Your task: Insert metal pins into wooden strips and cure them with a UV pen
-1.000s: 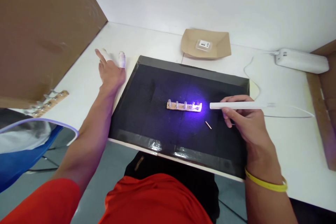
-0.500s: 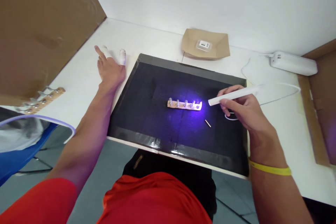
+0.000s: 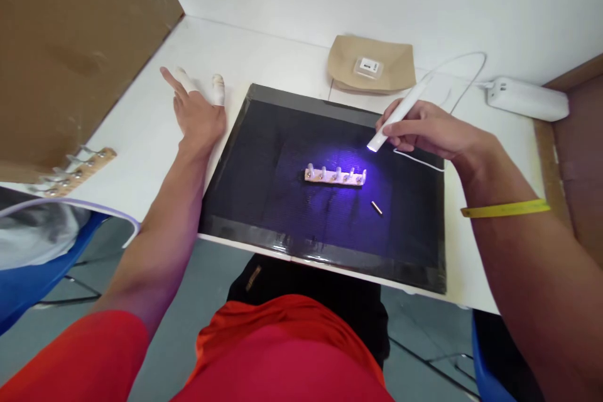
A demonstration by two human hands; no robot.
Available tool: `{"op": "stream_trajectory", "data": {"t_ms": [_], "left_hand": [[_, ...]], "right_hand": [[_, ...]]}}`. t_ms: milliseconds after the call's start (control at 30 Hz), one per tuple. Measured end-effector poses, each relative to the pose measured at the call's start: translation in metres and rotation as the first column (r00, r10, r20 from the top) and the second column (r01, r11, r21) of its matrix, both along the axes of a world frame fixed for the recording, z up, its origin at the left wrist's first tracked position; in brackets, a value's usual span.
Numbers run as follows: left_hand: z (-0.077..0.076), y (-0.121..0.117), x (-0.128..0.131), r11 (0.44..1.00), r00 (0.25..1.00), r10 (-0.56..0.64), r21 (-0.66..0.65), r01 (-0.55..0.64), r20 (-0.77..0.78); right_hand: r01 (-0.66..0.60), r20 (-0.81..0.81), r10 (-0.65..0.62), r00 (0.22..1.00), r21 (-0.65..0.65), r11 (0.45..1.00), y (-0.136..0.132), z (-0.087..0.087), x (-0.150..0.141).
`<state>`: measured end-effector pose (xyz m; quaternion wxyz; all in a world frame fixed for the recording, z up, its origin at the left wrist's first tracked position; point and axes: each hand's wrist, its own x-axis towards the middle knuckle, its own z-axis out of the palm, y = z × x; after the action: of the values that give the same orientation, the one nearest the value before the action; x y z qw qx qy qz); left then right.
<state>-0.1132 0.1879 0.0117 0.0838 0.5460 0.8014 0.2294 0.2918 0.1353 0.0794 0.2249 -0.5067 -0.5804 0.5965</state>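
Observation:
My right hand (image 3: 431,130) is closed around a white pen-shaped lamp (image 3: 399,114) that shines violet light from its tip. It hovers above and to the right of a small tan strip with several upright metal pegs (image 3: 335,175), which lies in the middle of a black mat (image 3: 264,169). A tiny brown cylinder (image 3: 375,207) lies on the mat just right of the strip. My left hand (image 3: 195,110) rests flat on the white table (image 3: 141,119) beside the mat's left edge, fingers spread, with white covers on two fingertips.
A brown paper tray (image 3: 396,66) holding a small clear packet (image 3: 367,66) sits behind the mat. A white power unit (image 3: 527,99) with a thin cable lies at the back right. Brown cardboard (image 3: 70,44) stands at the left, with another pegged strip (image 3: 70,173) below it.
My right hand has lifted the lamp up and back from beside the strip's right end, so the glow on the strip is weaker. My left hand stays flat.

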Motion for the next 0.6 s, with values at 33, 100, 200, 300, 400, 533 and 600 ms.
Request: {"op": "stream_trajectory", "data": {"t_ms": [33, 100, 200, 300, 400, 533, 600], "left_hand": [[-0.001, 0.0, -0.001, 1.0, 1.0, 0.004, 0.012, -0.004, 0.007], [-0.002, 0.001, -0.003, 0.999, 0.999, 0.023, 0.028, -0.023, 0.023], [-0.002, 0.001, -0.006, 0.999, 1.0, 0.025, 0.022, -0.026, 0.011], [-0.001, 0.0, -0.006, 1.0, 1.0, 0.015, 0.015, -0.015, -0.01], [0.001, -0.001, -0.003, 1.0, 1.0, 0.024, 0.018, -0.024, 0.001], [0.004, -0.002, 0.0, 1.0, 0.999, 0.03, 0.004, -0.031, 0.012], [0.005, -0.004, 0.001, 0.999, 0.999, 0.031, -0.009, -0.031, 0.009]], "right_hand": [[-0.014, 0.004, 0.014, 1.0, -0.012, 1.0, 0.003, 0.0, -0.001], [-0.048, 0.015, 0.049, 0.999, -0.03, 0.998, 0.009, -0.001, -0.003], [-0.078, 0.016, 0.079, 0.997, -0.033, 0.996, 0.014, -0.004, -0.006], [-0.057, 0.009, 0.057, 0.998, -0.032, 0.998, 0.016, -0.008, -0.009], [-0.016, 0.0, 0.016, 1.0, -0.041, 0.999, 0.016, -0.01, -0.014], [-0.023, -0.014, 0.023, 1.0, -0.03, 0.999, 0.015, -0.013, -0.02], [-0.031, -0.01, 0.031, 0.999, -0.024, 0.999, 0.014, -0.013, -0.022]]}}
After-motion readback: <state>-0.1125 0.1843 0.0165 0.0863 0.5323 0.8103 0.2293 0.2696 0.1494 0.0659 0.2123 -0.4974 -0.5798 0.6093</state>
